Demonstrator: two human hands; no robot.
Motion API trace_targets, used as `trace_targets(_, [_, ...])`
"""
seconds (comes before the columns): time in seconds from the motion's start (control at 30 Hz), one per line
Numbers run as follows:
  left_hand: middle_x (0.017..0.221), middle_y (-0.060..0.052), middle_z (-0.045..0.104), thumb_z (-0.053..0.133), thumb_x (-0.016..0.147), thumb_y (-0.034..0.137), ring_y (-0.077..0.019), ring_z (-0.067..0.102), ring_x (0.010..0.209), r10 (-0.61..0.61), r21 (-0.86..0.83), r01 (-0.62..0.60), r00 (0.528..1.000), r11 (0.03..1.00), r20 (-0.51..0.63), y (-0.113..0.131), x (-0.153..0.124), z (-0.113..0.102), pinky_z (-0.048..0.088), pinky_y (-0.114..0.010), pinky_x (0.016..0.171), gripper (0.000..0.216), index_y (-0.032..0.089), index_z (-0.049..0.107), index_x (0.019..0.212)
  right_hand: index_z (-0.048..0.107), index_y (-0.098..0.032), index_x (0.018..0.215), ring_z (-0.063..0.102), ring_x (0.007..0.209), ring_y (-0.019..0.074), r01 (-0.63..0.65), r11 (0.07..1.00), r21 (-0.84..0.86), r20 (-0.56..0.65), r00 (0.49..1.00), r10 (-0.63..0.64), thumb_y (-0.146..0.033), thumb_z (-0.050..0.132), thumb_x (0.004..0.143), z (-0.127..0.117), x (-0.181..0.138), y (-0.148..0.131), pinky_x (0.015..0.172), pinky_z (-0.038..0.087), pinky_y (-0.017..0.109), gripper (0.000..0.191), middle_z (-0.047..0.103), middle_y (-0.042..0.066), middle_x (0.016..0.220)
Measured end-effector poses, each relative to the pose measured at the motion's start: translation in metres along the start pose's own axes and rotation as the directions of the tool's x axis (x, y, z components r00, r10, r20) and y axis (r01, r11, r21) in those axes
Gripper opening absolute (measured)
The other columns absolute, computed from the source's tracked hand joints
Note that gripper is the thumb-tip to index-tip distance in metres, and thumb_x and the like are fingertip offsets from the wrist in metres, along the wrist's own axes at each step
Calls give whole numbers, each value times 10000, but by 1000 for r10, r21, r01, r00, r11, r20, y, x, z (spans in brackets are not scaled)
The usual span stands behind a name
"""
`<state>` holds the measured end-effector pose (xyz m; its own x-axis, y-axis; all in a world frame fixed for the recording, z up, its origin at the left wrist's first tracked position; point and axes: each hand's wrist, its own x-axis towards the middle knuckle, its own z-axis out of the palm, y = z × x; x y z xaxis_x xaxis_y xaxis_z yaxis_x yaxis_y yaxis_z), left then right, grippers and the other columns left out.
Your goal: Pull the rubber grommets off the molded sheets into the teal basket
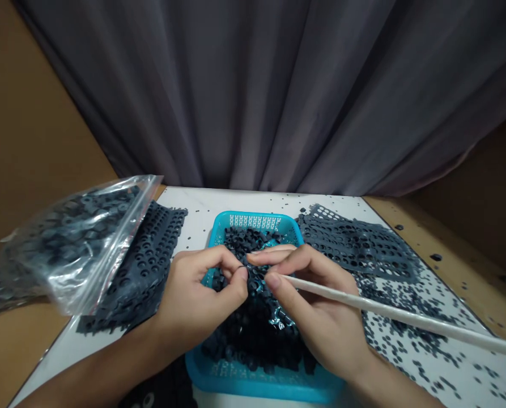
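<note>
Over a blue plastic basket (256, 387) my two hands come close together. The thumb and forefinger of my left hand (204, 292) are pinched on a small black rubber piece, mostly covered by the fingertips. A long, thin white stick (405, 315) lies in my right hand (324, 297), gripped near its end between thumb and fingers; its other end runs out of view at the right. The stick's tip is near the small piece, but I cannot tell whether they touch. Many small black rubber pieces (253, 334) are heaped in the basket beneath my hands.
A clear zip bag (83, 238) full of black parts lies at the left, partly over a perforated black sheet (151, 255). More perforated sheets (358, 246) lie at the right. Small black discs (418, 323) litter the white table. A grey curtain (244, 96) hangs behind.
</note>
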<state>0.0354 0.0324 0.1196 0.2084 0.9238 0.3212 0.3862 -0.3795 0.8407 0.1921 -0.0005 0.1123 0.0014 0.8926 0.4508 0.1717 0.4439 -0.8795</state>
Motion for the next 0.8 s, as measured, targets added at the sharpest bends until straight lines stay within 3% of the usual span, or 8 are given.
trace_targets(0.27, [452, 51, 553, 613, 660, 140, -97, 444, 418, 83, 93, -80, 996, 992, -36, -3, -2, 1, 369, -223, 478, 184, 207, 572, 494, 582, -208, 731, 696, 850, 165, 20, 999, -35, 4, 1000, -20, -96, 628, 791, 5, 1, 1, 756, 558, 295, 136, 740, 23, 870])
trace_targets(0.43, [477, 42, 568, 607, 680, 148, -111, 502, 462, 75, 120, -73, 997, 990, -14, -5, -3, 1, 386, -224, 506, 174, 203, 586, 516, 567, -208, 729, 695, 820, 180, 128, 986, -109, 3, 992, -129, -84, 612, 789, 6, 0, 3, 733, 563, 326, 145, 740, 42, 843])
trace_targets(0.67, [457, 46, 555, 624, 650, 118, -115, 499, 460, 70, 62, -70, 997, 996, -9, -6, -3, 2, 382, -234, 519, 182, 207, 599, 493, 573, -217, 834, 681, 865, 190, 336, 899, -280, 111, 942, -318, -57, 562, 809, 4, 0, 16, 784, 557, 368, 162, 727, 57, 882])
trace_targets(0.8, [455, 52, 532, 609, 664, 117, -108, 490, 454, 82, 98, -82, 997, 992, 6, -5, -3, 2, 379, -228, 516, 192, 201, 577, 495, 570, -221, 828, 673, 899, 192, 308, 902, -303, 93, 952, -293, -74, 563, 819, 2, 3, 19, 776, 553, 364, 148, 724, 53, 902])
